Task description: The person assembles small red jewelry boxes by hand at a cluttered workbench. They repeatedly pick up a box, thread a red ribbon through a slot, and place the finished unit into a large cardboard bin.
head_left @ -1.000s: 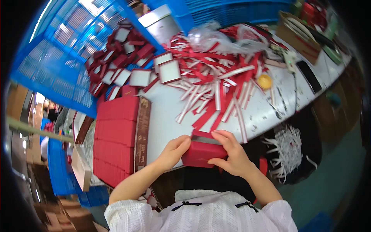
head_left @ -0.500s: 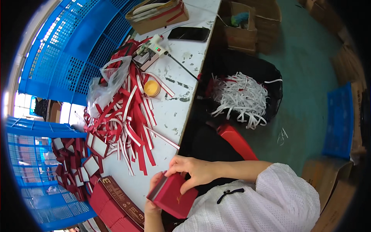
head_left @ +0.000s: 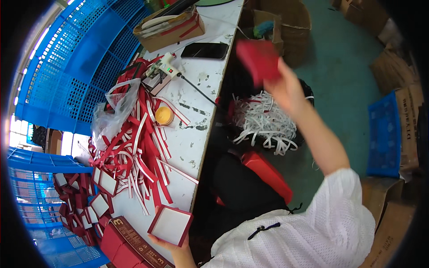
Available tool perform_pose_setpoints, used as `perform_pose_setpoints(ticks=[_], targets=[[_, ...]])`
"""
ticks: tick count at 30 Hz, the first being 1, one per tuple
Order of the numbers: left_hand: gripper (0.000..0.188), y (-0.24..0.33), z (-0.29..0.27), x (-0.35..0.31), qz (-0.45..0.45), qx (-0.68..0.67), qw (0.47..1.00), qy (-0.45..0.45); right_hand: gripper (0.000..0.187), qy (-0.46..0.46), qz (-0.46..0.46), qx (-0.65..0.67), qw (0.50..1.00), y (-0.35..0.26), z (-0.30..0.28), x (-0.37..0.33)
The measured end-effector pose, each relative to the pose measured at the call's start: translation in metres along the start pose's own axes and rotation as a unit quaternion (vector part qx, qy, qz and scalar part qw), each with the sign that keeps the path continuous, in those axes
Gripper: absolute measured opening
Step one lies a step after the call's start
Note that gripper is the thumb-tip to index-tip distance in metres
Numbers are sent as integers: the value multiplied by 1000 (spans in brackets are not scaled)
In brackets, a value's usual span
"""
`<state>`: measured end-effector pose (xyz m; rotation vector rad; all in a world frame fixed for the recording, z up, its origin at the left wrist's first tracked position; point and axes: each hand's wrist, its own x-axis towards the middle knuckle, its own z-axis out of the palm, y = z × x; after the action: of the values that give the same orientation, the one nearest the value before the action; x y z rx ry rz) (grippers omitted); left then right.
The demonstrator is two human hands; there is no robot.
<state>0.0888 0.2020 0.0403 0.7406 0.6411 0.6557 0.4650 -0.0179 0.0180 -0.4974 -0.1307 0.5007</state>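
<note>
At the table's near edge my left hand (head_left: pixel 169 245) grips a shallow square red box half (head_left: pixel 170 227) from below, its white inside facing up. My right hand (head_left: pixel 288 89) is stretched far forward, past the table edge. In its fingers is the other red box part (head_left: pixel 259 61), smeared by motion, so its inside cannot be made out. Below that hand sits a black-lined bin (head_left: pixel 308 127) filled with shredded white strips (head_left: pixel 266 120).
Red and white ribbon strips (head_left: pixel 143 147) heap on the white table (head_left: pixel 187 147), beside a yellow round tub (head_left: pixel 164 115), a power strip (head_left: pixel 167 67) and a phone (head_left: pixel 204 51). Small red boxes (head_left: pixel 80 205) pile at left, near blue crates (head_left: pixel 49 187). A red stool (head_left: pixel 268 176) stands below.
The red box that both hands held together is now in two parts. My right hand has carried one part forward and right; my left hand keeps the other.
</note>
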Motion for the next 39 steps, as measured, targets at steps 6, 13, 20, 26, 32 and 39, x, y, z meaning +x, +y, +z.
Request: perform_pose_setpoints(ticks=[6, 13, 20, 26, 32, 39], targets=[[76, -15, 14, -3, -23, -51, 997, -56, 30, 168, -52, -419, 891, -31, -18, 101], [79, -21, 0, -8, -25, -119, 993, -4, 7, -263, -140, -557, 775, 127, 49, -58], [74, 4, -14, -4, -12, -95, 994, -48, 9, -317, -163, -608, 709, 163, 82, -61], [66, 18, -58, 22, 259, 518, 806, 124, 12, -379, -187, -675, 604, 196, 92, -53], [69, 9, -57, 9, 255, 682, 653, 209, 14, -492, -214, -703, 467, 203, 96, -41], [8, -3, 13, -11, 277, 505, 817, -6, 13, -507, -270, -591, 567, 194, 141, -96]])
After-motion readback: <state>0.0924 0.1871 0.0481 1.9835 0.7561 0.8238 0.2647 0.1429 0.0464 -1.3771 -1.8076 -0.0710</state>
